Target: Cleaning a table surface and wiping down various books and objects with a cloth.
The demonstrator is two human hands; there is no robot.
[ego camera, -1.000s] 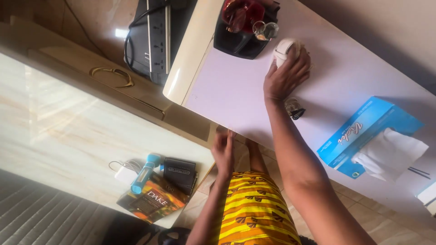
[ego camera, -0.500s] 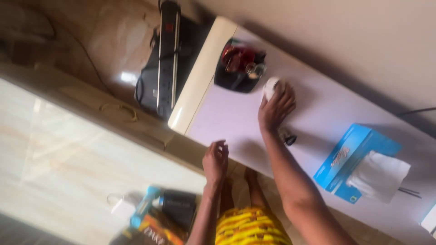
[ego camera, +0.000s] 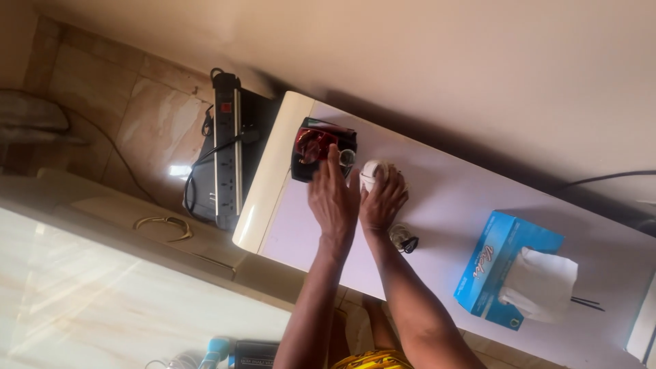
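Note:
My right hand (ego camera: 383,201) is closed around a small white round object (ego camera: 372,171) on the pale table top (ego camera: 444,205). My left hand (ego camera: 333,195) is up on the table beside it, fingers stretched out over the edge of a black tray (ego camera: 301,167) that holds a red item (ego camera: 314,143) and a small glass piece (ego camera: 347,156). The two hands touch side by side. A small dark and clear object (ego camera: 403,239) lies on the table just behind my right wrist.
A blue tissue box (ego camera: 502,266) with white tissue sticking out stands to the right on the table. A black power strip (ego camera: 225,150) with cables lies on the floor left of the table. A pale marble-look counter (ego camera: 102,301) fills the lower left.
My left hand rose from near my lap onto the table next to my right hand and the black tray. The camera tilted, shifting the table lower in view.

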